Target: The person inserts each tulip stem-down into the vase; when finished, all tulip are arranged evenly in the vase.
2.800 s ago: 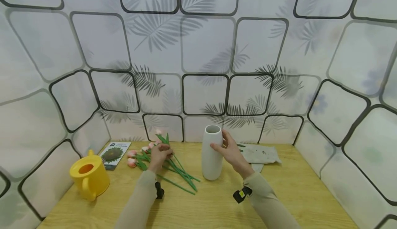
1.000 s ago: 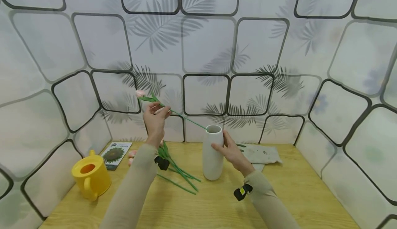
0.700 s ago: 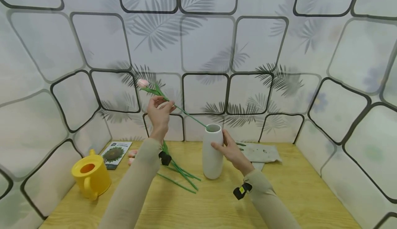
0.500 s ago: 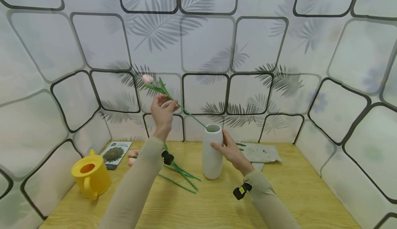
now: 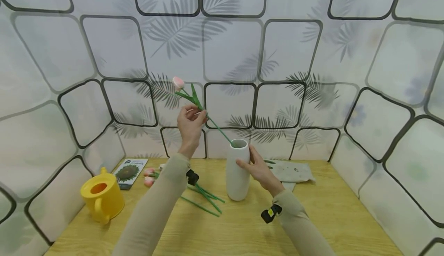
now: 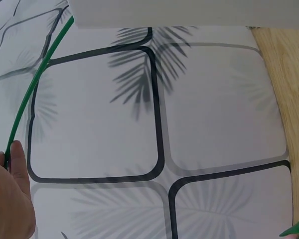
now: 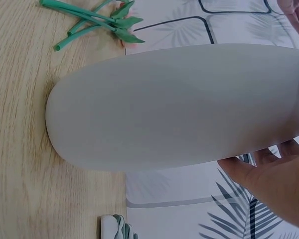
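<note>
My left hand (image 5: 191, 127) pinches the green stem of a pink tulip (image 5: 178, 83), raised left of the vase. The stem slants down to the right, and its lower end reaches the mouth of the white vase (image 5: 237, 175). Upright on the table, the vase is steadied by my right hand (image 5: 261, 171), whose thumb and fingers curl around its upper right side. In the left wrist view the stem (image 6: 32, 89) runs from my fingertips up to the vase (image 6: 189, 12). More tulips (image 5: 149, 181) lie on the table, partly behind my left forearm.
A yellow watering can (image 5: 107, 200) stands at the left. Behind it lies a seed packet (image 5: 129, 172) with a dark flower picture. Grey patterned gloves or cloth (image 5: 291, 172) lie right of the vase on the wooden table (image 5: 215, 236). Patterned curtain walls (image 5: 229, 48) surround it.
My left hand has picked one tulip off the pile, lifted it and brought its stem end to the vase mouth. It has since shifted right, making the stem steeper. My right hand stays on the vase.
</note>
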The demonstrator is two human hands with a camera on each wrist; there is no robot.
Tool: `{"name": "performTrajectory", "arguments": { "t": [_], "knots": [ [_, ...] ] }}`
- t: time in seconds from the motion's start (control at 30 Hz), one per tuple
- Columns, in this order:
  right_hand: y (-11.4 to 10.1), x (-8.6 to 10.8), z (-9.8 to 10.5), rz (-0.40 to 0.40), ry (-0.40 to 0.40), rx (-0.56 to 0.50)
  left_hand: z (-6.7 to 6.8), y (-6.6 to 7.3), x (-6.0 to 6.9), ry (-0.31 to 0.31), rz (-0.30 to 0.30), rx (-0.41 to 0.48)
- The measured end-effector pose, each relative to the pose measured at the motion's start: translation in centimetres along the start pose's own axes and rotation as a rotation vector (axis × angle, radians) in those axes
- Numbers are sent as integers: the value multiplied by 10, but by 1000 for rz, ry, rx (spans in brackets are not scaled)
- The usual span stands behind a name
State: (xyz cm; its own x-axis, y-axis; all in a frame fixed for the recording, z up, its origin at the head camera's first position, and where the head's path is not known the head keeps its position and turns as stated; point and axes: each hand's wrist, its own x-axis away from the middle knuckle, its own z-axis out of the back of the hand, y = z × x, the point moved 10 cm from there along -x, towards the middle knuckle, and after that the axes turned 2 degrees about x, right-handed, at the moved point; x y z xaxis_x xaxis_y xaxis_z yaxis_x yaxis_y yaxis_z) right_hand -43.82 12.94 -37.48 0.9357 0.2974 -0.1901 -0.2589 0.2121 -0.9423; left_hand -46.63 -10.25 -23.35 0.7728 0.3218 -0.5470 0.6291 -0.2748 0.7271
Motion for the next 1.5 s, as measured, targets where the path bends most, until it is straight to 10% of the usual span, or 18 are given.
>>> {"name": "performTrajectory", "arguments": {
  "t": [0.6,0.87,1.5],
  "knots": [
    [-2,-4,4,6,19,-12,-53,-16,35,-241,12,-136],
    [-3,-3,5,-2,32,7,-72,-26,50,-417,-30,-327],
    [2,1,-1,-17,18,-21,-89,-35,76,-607,-141,-593]
  ]
}}
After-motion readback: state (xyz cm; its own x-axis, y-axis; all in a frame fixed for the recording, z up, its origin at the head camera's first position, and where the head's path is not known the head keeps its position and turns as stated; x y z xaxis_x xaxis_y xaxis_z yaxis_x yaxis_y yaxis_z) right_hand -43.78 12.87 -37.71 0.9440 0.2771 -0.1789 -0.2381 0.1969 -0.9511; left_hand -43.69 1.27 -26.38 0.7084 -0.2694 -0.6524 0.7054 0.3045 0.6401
